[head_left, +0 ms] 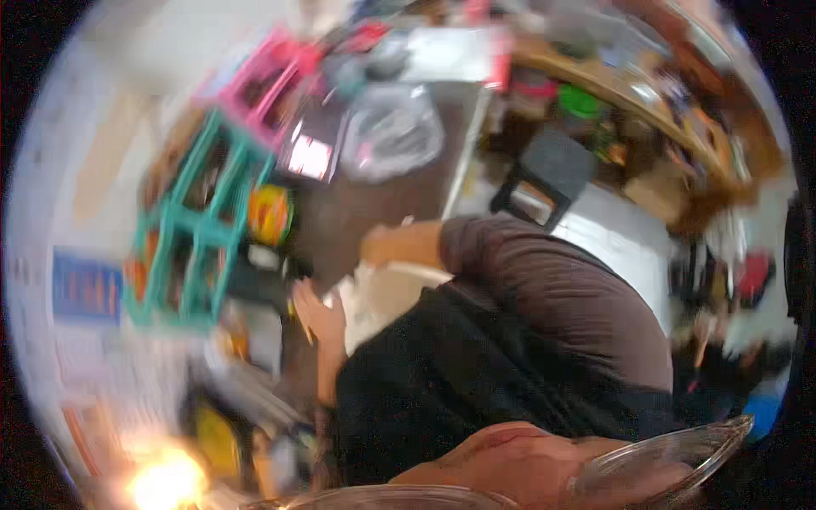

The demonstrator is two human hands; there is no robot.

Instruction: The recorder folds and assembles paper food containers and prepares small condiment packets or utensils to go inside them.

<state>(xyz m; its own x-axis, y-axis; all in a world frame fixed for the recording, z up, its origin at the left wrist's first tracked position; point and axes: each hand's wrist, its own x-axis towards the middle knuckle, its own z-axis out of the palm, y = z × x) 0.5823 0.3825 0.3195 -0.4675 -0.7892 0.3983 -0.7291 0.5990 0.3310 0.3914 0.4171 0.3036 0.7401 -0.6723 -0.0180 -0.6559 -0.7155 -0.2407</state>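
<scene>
The picture is smeared by motion. My left hand [321, 320] is at the left of the dark brown table [344, 208], its fingers stretched out and apart. No held thing can be made out in it. Farther right, my right hand [381, 247] reaches in from a grey-brown sleeve, by the edge of a cream sheet-like thing [382, 297] lying before my body. Its fingers are blurred, so any grip is hidden. Beyond the hands lie a clear plastic bag [395, 136] and a dark flat device with a lit screen [310, 157].
Teal racks [183, 223] and a pink rack [272, 89] line the table's left side, with a round yellow-and-red container [270, 214] beside them. A grey-black stool [552, 170] stands on the right, near a wooden shelf [629, 106]. A bright light [167, 480] glows at lower left.
</scene>
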